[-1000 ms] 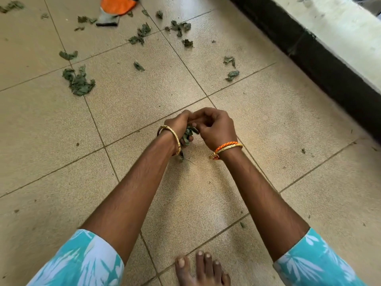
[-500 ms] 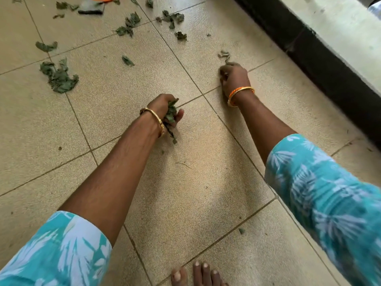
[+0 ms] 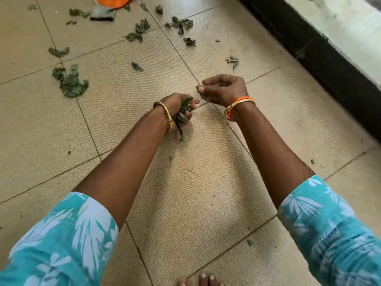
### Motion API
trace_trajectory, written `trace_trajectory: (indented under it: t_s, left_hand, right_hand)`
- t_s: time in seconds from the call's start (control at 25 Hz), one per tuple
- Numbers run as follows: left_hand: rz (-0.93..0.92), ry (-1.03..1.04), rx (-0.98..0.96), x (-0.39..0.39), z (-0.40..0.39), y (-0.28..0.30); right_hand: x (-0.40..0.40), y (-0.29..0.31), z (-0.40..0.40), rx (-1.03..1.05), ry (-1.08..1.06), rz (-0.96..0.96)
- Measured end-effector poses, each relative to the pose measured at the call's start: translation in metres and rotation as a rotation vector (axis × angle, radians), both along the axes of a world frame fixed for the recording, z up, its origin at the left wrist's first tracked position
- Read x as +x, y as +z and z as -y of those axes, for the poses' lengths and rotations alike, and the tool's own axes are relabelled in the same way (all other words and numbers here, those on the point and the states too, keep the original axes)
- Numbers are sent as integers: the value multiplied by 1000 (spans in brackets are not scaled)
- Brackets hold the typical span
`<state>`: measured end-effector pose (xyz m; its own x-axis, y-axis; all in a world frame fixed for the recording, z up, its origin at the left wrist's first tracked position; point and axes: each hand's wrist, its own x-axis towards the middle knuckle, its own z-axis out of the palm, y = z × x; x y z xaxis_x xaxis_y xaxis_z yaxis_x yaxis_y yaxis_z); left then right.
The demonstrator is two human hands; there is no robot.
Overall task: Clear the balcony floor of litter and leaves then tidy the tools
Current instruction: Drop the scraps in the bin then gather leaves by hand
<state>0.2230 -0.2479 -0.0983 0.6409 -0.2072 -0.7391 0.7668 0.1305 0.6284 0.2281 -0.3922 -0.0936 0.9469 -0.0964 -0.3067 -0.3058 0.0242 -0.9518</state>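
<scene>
Head view: beige square-tiled balcony floor (image 3: 206, 203), black wall base (image 3: 321, 54) along the right. Farther off, scattered dry green leaves (image 3: 70, 82) (largest clump far left). Left hand (image 3: 178, 107), curled round a crumpled bunch of green leaves (image 3: 182, 112). Just beside it, right hand (image 3: 223, 89), pinching a small leaf scrap (image 3: 199, 87).

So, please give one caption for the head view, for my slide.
Left hand grips gathered leaves; right hand pinches another leaf.
</scene>
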Motion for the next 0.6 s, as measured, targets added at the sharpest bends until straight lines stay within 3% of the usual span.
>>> trace_trajectory:
  t_s: [0.2,0.32,0.44,0.6]
  left_hand:
    - [26,5,-20,18,4,3]
    - [65,-22,63,33,5,3]
    - [120,-18,135,48,5,7]
    - [141,-15,142,64,5,7]
  right_hand:
    - [4,-4,-13,-200,61,23]
    - [23,-2,2,-314,71,80]
    - [63,-10,33,-739,5,138]
    - [90,-37,45,-1090,192,102]
